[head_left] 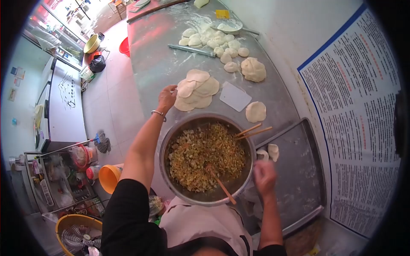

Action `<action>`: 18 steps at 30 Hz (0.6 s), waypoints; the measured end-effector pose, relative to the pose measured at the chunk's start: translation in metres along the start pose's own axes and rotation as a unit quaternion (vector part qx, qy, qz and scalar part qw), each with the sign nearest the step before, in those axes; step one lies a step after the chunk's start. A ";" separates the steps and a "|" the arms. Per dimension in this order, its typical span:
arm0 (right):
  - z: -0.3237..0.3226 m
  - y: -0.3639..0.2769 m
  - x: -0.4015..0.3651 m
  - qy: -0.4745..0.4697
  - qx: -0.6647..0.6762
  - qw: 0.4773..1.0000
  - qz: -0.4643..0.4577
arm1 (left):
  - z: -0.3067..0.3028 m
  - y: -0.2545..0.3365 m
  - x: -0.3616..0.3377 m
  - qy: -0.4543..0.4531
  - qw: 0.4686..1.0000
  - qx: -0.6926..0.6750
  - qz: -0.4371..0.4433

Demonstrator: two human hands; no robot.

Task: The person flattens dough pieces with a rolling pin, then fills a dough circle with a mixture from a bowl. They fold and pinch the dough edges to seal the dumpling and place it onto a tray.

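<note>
My left hand [167, 99] is at the left edge of a pile of flat dough rounds [197, 90], its fingertips closed at the rim of the pile. A large metal bowl [164, 164] of chopped filling [205, 158] stands in front of me, with a wooden utensil [222, 186] in it and chopsticks [254, 131] at its right rim. My right hand [265, 175], blurred, is just right of the bowl, near two folded dough pieces [273, 152] on a dark tray [305, 170]. What its fingers hold, if anything, cannot be made out.
Farther back on the metal table [149, 55] are dough balls [213, 38], a dough lump [253, 69], a metal rod [191, 50], a white scraper [235, 96] and a single dough round [256, 112]. An orange bucket [109, 178] stands at the left.
</note>
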State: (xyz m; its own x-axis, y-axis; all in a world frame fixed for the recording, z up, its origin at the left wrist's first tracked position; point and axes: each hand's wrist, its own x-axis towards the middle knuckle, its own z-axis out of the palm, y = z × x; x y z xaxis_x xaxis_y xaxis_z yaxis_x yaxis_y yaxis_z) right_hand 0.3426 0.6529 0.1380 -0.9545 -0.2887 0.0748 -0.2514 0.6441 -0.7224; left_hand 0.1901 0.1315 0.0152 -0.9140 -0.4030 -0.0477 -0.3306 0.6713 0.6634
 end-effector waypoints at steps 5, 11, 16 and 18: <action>0.037 -0.068 -0.044 -0.205 -0.126 0.967 -0.084 | 0.046 -0.012 0.045 0.045 0.985 0.147 -0.078; 0.060 -0.064 -0.065 -0.255 -0.223 0.939 -0.059 | 0.032 0.008 0.062 -0.053 0.970 0.054 -0.231; 0.058 -0.069 -0.051 -0.222 -0.222 0.949 -0.034 | 0.053 -0.009 0.071 0.067 0.987 -0.043 -0.139; 0.049 -0.071 -0.046 -0.218 -0.230 0.948 -0.019 | 0.050 0.006 0.057 0.092 0.970 -0.185 -0.126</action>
State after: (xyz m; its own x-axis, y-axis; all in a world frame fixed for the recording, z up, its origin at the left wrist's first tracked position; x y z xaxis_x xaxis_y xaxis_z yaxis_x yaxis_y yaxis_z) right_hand 0.4125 0.5854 0.1519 -0.8111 -0.5191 -0.2694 -0.4240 0.8393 -0.3403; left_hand 0.1242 0.1433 -0.0210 -0.7461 -0.6526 -0.1320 -0.4002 0.2810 0.8723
